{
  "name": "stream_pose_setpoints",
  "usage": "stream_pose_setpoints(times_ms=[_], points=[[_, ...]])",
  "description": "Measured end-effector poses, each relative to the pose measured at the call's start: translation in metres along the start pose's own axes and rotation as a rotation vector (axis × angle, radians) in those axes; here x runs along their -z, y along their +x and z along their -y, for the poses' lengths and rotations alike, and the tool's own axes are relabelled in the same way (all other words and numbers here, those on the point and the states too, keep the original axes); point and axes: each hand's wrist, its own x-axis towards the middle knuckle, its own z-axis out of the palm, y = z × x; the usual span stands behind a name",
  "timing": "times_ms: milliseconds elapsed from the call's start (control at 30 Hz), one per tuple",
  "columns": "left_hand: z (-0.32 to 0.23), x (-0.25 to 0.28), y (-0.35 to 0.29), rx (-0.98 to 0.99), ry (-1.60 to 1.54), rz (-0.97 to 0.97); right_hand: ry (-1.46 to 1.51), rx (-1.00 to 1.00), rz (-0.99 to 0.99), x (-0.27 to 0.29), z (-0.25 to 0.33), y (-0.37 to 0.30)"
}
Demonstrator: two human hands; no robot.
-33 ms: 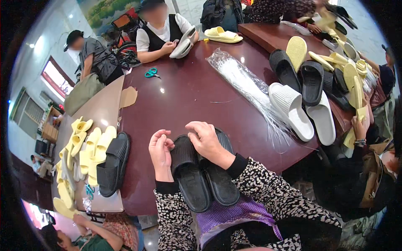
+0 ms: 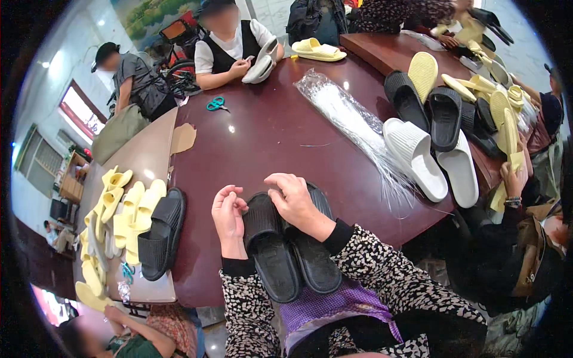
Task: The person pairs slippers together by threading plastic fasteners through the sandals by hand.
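Observation:
A pair of black slide sandals point(image 2: 274, 265) lies side by side in front of me, partly over the table's near edge, with soles down and toe ends away from me. My left hand point(image 2: 228, 216) is beside the left sandal's strap, its fingers curled in and pressed to the thumb. Over the inner sides of the straps is my right hand point(image 2: 298, 206), its fingers bent and closed toward the thumb. Whatever the fingertips hold is too thin or hidden to make out. Part of the right sandal's strap is covered by my right hand.
White plastic ties point(image 2: 352, 128) in a clear bag lie ahead to the right. Black, white and yellow slides point(image 2: 418, 158) are heaped beyond them. Teal scissors point(image 2: 216, 104) rest farther off. More slides point(image 2: 161, 232) lie left. Across the table, a person point(image 2: 239, 53) holds grey slides.

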Motion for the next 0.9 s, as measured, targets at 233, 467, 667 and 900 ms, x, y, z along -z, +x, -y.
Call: stream_pose_setpoints(times_ms=[233, 467, 667, 900], points=[[0.003, 0.012, 0.004, 0.023, -0.045, -0.144, 0.019, -0.053, 0.031, 0.006, 0.0, -0.002], [0.009, 0.028, -0.001, 0.045, -0.095, -0.244, 0.031, 0.03, -0.017, 0.003, -0.003, -0.007], [0.022, 0.025, -0.013, 0.057, -0.095, -0.21, 0.073, -0.073, -0.009, 0.013, 0.003, -0.018], [0.02, 0.016, -0.018, 0.093, -0.11, -0.121, 0.051, -0.077, 0.032, 0.019, -0.001, -0.022]])
